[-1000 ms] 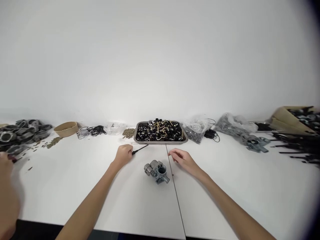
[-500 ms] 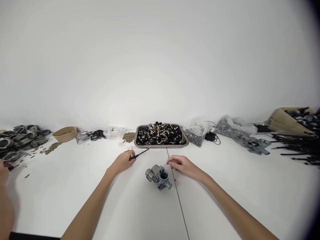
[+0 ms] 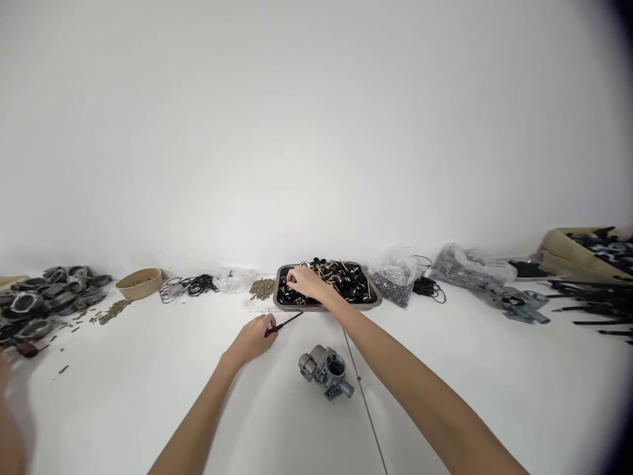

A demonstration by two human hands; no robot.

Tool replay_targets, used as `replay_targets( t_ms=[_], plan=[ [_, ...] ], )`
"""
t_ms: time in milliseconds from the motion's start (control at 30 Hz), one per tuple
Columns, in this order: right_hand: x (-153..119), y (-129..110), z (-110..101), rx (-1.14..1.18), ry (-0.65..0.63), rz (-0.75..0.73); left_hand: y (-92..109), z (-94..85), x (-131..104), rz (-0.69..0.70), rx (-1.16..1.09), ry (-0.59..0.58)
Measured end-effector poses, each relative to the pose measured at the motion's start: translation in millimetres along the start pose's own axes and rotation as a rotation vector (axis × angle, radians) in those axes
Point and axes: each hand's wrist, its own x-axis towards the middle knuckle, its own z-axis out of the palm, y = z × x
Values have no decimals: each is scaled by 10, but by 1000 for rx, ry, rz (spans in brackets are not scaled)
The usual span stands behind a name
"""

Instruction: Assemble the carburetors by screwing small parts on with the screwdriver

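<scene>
My left hand (image 3: 254, 338) rests on the white table, closed around the red and black handle of a screwdriver (image 3: 291, 321), whose dark shaft points to the upper right. At the left part of a metal tray (image 3: 329, 307), my right hand (image 3: 307, 282) reaches down with its fingers bent together. Its fingertips are among the small black and brass parts (image 3: 346, 280) heaped there; whether they pinch one is hidden. A grey metal carburetor (image 3: 329, 371) lies on the table below both hands, its round bore facing me, touched by neither.
Left of the tray are brass pieces (image 3: 262, 288), black rubber rings (image 3: 198, 285), a tan bowl (image 3: 140, 285) and grey castings (image 3: 49, 293). To the right lie plastic bags (image 3: 395, 270), another carburetor (image 3: 523, 303) and a box (image 3: 564, 254). Another person's arm (image 3: 10, 422) shows at left.
My right hand has moved from beside the carburetor up and left into the tray. The left hand still holds the screwdriver. The whole view has shifted slightly.
</scene>
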Motion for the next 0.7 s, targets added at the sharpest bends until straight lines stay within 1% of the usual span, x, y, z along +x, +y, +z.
replay_targets(
  t_ms=[100,167,267,333,400,500,600,700],
  plan=[
    [176,-206,186,-92,-43,52,7,3,4,-8,8,-8],
    [262,-305,267,-135,-65,108,21,-1,0,-10,-3,-12],
    [349,-400,324,-150,-83,189,37,-14,-12,-10,-33,-13],
    [376,-411,314,-119,-88,225,34,-22,-22,-12,-61,-7],
    [376,-359,254,-55,-97,248,21,-27,-29,-10,-102,2],
    [327,-180,76,94,-118,242,-7,-30,-25,-7,-190,50],
    [225,0,-145,262,-98,182,-14,-34,4,-19,-316,159],
    [72,45,-306,417,-33,100,25,-53,36,-39,-500,275]
  ],
)
